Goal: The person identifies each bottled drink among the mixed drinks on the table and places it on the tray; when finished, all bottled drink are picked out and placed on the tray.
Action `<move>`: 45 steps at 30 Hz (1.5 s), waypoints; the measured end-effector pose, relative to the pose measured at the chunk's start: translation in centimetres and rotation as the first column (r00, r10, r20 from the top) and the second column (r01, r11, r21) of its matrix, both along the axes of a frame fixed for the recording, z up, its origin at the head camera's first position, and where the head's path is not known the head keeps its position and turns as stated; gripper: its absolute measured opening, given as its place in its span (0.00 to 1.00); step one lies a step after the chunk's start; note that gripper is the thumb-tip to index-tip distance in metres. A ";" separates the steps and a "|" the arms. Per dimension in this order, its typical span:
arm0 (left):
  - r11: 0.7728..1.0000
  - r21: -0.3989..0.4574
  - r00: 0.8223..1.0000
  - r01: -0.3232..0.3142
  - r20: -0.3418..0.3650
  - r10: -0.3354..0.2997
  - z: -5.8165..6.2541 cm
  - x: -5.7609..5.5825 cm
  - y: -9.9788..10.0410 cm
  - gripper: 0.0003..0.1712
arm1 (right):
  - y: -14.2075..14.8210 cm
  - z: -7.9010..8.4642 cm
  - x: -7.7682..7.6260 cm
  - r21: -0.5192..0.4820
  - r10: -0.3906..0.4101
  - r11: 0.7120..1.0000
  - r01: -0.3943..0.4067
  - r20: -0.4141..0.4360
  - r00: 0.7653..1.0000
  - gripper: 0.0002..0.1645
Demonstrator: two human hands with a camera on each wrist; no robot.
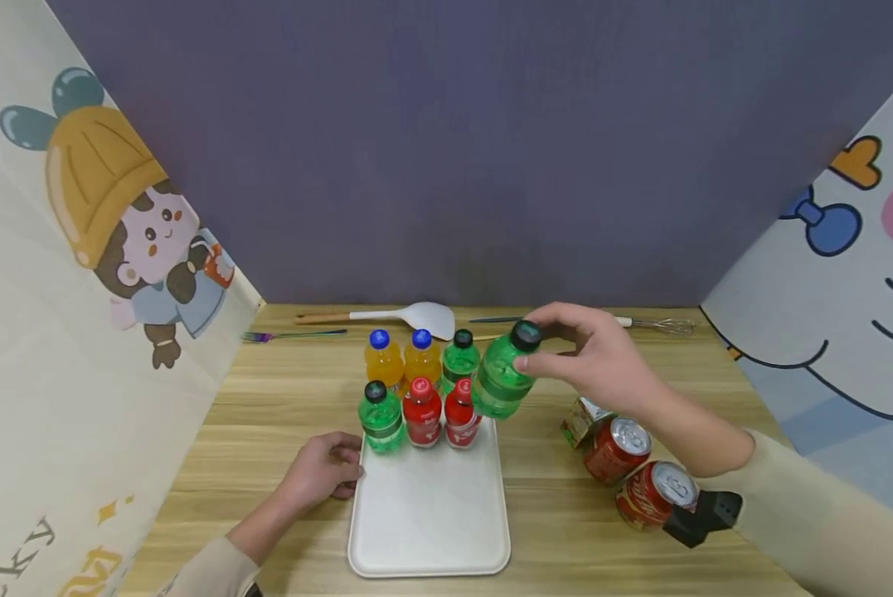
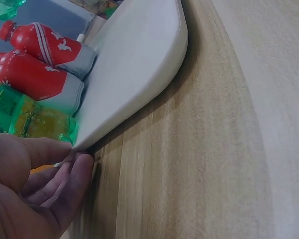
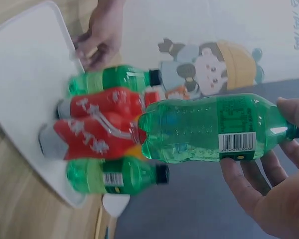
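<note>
My right hand (image 1: 599,356) holds a green plastic bottle (image 1: 502,380) with a black cap, pinched near its neck and raised above the back right of a white tray (image 1: 429,518). In the right wrist view the raised bottle's barcode label (image 3: 237,142) shows. My left hand (image 1: 322,471) pinches the tray's left rim, the thumb (image 2: 50,151) on the edge and the other fingers below. On the tray's back part stand two red bottles (image 1: 422,419), a green bottle (image 1: 381,423) at the left, another green bottle (image 1: 460,358) behind, and two orange drink bottles (image 1: 383,362) with blue caps.
Right of the tray are two red cans (image 1: 616,452) and a small carton (image 1: 580,421). Along the back lie a white spatula (image 1: 427,317), a whisk (image 1: 662,325) and a shiny fork (image 1: 297,335). A dark wall (image 1: 476,166) closes off the table's back.
</note>
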State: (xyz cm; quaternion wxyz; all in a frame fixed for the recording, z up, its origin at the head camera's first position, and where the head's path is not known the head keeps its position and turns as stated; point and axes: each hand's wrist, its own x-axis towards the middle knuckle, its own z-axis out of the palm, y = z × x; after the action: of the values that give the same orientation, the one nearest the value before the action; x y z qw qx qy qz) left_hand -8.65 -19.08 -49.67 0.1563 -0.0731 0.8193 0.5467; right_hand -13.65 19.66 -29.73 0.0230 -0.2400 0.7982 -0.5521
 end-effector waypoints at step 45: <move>0.999 -0.024 0.999 -0.032 0.011 0.032 -0.1 0.0 0.3 0.25 | -8.9 -11.1 4.3 0.080 0.280 0.949 -0.304 0.223 0.934 0.20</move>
State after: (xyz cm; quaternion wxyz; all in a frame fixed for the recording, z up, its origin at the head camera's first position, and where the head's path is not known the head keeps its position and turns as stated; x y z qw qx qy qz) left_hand -8.68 -18.79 -49.73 0.1513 -0.0909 0.8235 0.5391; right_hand -9.32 10.80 -40.81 0.2022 -0.2950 0.7768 -0.5183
